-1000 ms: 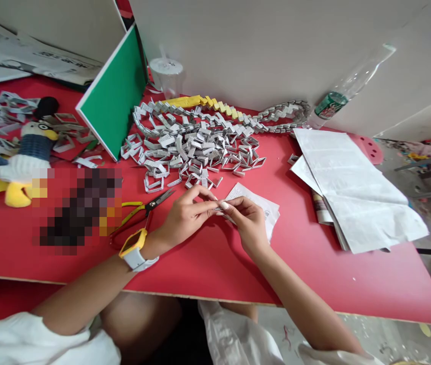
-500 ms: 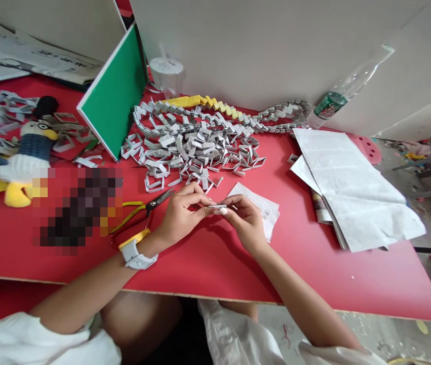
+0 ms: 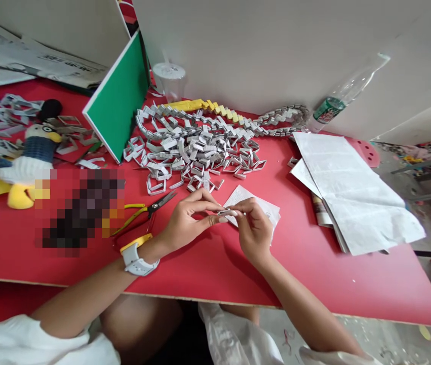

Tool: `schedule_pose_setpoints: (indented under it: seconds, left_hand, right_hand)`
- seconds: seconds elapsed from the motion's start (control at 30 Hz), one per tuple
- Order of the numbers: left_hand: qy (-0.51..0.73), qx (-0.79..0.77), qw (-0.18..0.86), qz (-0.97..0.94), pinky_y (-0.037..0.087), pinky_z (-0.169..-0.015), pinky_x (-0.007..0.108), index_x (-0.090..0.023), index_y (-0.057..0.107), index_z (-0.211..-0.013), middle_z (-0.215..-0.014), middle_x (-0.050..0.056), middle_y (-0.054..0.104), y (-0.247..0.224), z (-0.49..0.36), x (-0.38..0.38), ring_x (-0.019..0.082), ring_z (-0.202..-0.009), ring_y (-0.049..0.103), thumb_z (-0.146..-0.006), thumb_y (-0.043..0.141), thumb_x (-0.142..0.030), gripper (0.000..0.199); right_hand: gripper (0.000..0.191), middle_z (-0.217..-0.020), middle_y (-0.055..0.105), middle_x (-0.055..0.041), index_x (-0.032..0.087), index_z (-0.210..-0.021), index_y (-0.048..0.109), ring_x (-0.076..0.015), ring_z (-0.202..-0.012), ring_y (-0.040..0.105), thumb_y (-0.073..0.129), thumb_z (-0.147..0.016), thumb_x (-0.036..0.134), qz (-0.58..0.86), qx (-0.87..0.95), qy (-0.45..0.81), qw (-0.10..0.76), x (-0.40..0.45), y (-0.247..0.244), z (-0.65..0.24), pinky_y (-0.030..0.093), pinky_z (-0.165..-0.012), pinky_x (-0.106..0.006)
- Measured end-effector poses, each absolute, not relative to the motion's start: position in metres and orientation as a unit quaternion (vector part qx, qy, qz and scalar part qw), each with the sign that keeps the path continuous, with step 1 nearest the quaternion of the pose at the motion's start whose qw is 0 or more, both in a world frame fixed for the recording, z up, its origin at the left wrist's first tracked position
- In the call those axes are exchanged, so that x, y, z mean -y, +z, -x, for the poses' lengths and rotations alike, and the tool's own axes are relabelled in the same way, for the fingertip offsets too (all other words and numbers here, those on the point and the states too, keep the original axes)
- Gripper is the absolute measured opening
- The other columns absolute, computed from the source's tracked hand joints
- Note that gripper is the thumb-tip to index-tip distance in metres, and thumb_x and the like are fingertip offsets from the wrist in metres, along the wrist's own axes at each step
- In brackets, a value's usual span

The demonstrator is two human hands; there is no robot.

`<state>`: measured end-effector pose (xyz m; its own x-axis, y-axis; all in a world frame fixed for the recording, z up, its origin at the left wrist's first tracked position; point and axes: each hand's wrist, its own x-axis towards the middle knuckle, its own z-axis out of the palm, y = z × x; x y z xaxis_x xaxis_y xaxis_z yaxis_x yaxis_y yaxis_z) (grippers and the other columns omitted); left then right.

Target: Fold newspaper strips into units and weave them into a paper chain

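Between my fingertips is a small folded paper strip [image 3: 224,212], grey-white and partly covered. My left hand [image 3: 188,219], with a pale watch at its wrist, pinches the strip's left part between thumb and fingers. At the other end my right hand [image 3: 253,228] grips it with curled fingers and thumb. Beneath and behind the right hand lies a printed paper sheet [image 3: 264,207] on the red table [image 3: 207,266]. A pile of folded paper pieces [image 3: 200,152] spreads just beyond my hands. Yellow-handled scissors [image 3: 150,209] lie left of my left hand, blades partly open.
A linked paper chain [image 3: 279,117] with a yellow stretch runs along the wall. A plastic cup [image 3: 169,81] and a tilted bottle [image 3: 329,109] stand behind. Paper sheets [image 3: 363,197] are stacked right. A green board [image 3: 114,101] and a plush bird [image 3: 35,152] are left.
Both hands have shifted slightly right with the paper strip. My left thumb now sits lower, apart from the fingers, and my right fingers are more curled. The view has tilted a little.
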<state>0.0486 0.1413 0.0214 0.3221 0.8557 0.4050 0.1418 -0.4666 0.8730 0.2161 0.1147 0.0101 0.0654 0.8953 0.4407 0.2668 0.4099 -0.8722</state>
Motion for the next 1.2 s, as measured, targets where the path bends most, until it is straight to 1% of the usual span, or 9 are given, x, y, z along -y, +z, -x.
schedule_pose_setpoints:
  seconds: [0.2, 0.3, 0.4, 0.53, 0.63, 0.73, 0.9, 1.03, 1.2]
  left_hand:
    - [0.486, -0.376, 0.353, -0.705, 0.048, -0.059, 0.021, -0.020, 0.075, -0.087, -0.071, 0.001, 0.057, 0.019, -0.048, -0.139, 0.010, -0.067, 0.056, -0.083, 0.069, -0.025, 0.009]
    - [0.496, -0.370, 0.341, -0.708, 0.047, -0.060, 0.022, -0.019, 0.074, -0.085, -0.071, 0.001, 0.057, 0.020, -0.047, -0.140, 0.010, -0.067, 0.056, -0.084, 0.068, -0.023, 0.008]
    - [0.499, -0.367, 0.318, -0.718, 0.048, -0.063, 0.022, -0.018, 0.073, -0.084, -0.073, 0.001, 0.057, 0.021, -0.044, -0.141, 0.010, -0.070, 0.057, -0.084, 0.067, -0.018, 0.006]
    - [0.500, -0.353, 0.297, -0.733, 0.050, -0.065, 0.023, -0.018, 0.073, -0.086, -0.075, 0.001, 0.058, 0.023, -0.043, -0.141, 0.011, -0.072, 0.059, -0.083, 0.066, -0.013, 0.008]
    - [0.491, -0.344, 0.276, -0.752, 0.051, -0.066, 0.024, -0.020, 0.073, -0.089, -0.075, 0.000, 0.059, 0.022, -0.042, -0.142, 0.011, -0.072, 0.060, -0.083, 0.066, -0.012, 0.012]
    - [0.491, -0.340, 0.233, -0.768, 0.053, -0.067, 0.024, -0.021, 0.072, -0.097, -0.077, 0.001, 0.059, 0.019, -0.042, -0.143, 0.011, -0.074, 0.061, -0.084, 0.066, -0.015, 0.015]
    - [0.478, -0.315, 0.105, -0.813, 0.055, -0.076, 0.024, -0.023, 0.066, -0.115, -0.099, 0.006, 0.064, 0.011, -0.039, -0.143, 0.013, -0.088, 0.065, -0.088, 0.059, -0.011, 0.031]
    - [0.455, -0.304, 0.054, -0.835, 0.055, -0.078, 0.023, -0.021, 0.059, -0.126, -0.104, 0.007, 0.067, 0.004, -0.036, -0.144, 0.013, -0.092, 0.066, -0.089, 0.057, -0.011, 0.038]
    - [0.418, -0.303, 0.030, -0.856, 0.056, -0.076, 0.024, -0.018, 0.059, -0.127, -0.103, 0.008, 0.069, -0.003, -0.041, -0.146, 0.013, -0.087, 0.067, -0.091, 0.054, -0.014, 0.036]
  right_hand:
    - [0.009, -0.073, 0.064, -0.0018, 0.023, -0.081, 0.063, -0.0161, -0.068, 0.058, 0.061, -0.089, 0.025, 0.462, 0.637, 0.291, 0.544, -0.116, 0.012, -0.218, 0.048, -0.063, -0.032]
    - [0.002, -0.077, 0.066, -0.0019, 0.024, -0.088, 0.064, -0.0168, -0.072, 0.059, 0.062, -0.089, 0.023, 0.443, 0.660, 0.292, 0.533, -0.117, 0.011, -0.219, 0.048, -0.066, -0.033]
    - [0.012, -0.082, 0.066, -0.0020, 0.025, -0.095, 0.064, -0.0176, -0.078, 0.059, 0.062, -0.088, 0.016, 0.424, 0.688, 0.273, 0.522, -0.118, 0.011, -0.220, 0.049, -0.070, -0.034]
    - [0.015, -0.079, 0.066, -0.0020, 0.025, -0.091, 0.063, -0.0175, -0.077, 0.060, 0.057, -0.089, 0.011, 0.414, 0.699, 0.257, 0.523, -0.117, 0.014, -0.221, 0.049, -0.068, -0.034]
    - [0.013, -0.077, 0.066, -0.0018, 0.025, -0.085, 0.065, -0.0185, -0.078, 0.061, 0.058, -0.089, 0.015, 0.421, 0.693, 0.262, 0.524, -0.118, 0.016, -0.223, 0.050, -0.072, -0.036]
    - [0.008, -0.077, 0.067, -0.0024, 0.025, -0.086, 0.068, -0.0193, -0.079, 0.062, 0.061, -0.088, 0.022, 0.434, 0.674, 0.288, 0.524, -0.122, 0.015, -0.227, 0.050, -0.075, -0.037]
    - [0.031, -0.089, 0.070, -0.0049, 0.023, -0.093, 0.070, -0.0184, -0.085, 0.065, 0.048, -0.094, 0.046, 0.459, 0.547, 0.464, 0.524, -0.129, 0.009, -0.228, 0.052, -0.080, -0.035]
    - [0.021, -0.084, 0.072, -0.0025, 0.022, -0.090, 0.071, -0.0168, -0.079, 0.066, 0.069, -0.081, 0.042, 0.459, 0.499, 0.527, 0.512, -0.129, 0.009, -0.224, 0.053, -0.075, -0.031]
    - [0.025, -0.083, 0.075, -0.0052, 0.019, -0.088, 0.073, -0.0190, -0.077, 0.069, 0.069, -0.080, 0.043, 0.497, 0.511, 0.478, 0.513, -0.130, 0.004, -0.219, 0.055, -0.074, -0.034]
